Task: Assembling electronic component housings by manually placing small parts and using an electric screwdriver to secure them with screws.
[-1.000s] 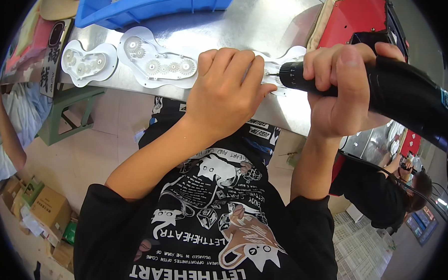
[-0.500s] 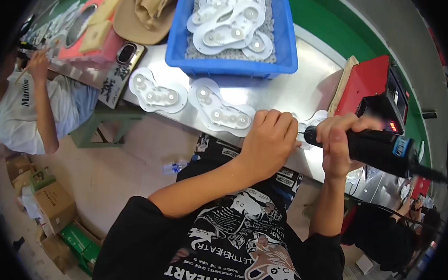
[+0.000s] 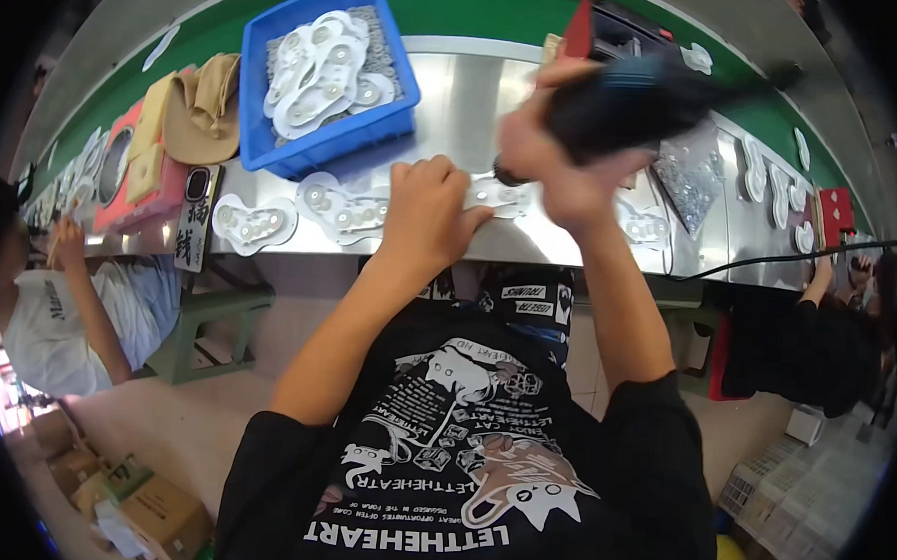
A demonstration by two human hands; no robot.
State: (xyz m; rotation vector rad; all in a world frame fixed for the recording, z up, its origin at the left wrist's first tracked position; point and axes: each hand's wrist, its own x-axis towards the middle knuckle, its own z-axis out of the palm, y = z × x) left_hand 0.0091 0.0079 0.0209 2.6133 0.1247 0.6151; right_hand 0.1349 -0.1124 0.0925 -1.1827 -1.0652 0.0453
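Note:
My right hand [image 3: 563,175], smeared by motion, is wrapped around a black electric screwdriver [image 3: 626,108] with a blue band, held above the bench. My left hand [image 3: 430,209] is at the bench edge with its fingers curled together and thumb out to the right. It presses on a white curved plastic part [image 3: 499,196], whose left end it hides. To its left lies a second white curved part [image 3: 332,207] with round metallic discs, and farther left a third such part [image 3: 255,224]. Whether my left fingertips hold a small screw is hidden.
A blue bin [image 3: 329,155] holds stacked white parts on grey pieces. Right of my hands lie another white part [image 3: 643,226] and a clear bag of small hardware [image 3: 691,181]. A red box [image 3: 579,30] stands behind. A black cable [image 3: 790,257] crosses the right side. Co-workers sit either side.
My right hand has lifted the screwdriver up and away from my left fingers. My left hand stays low at the bench by the white parts. The whole view has swung.

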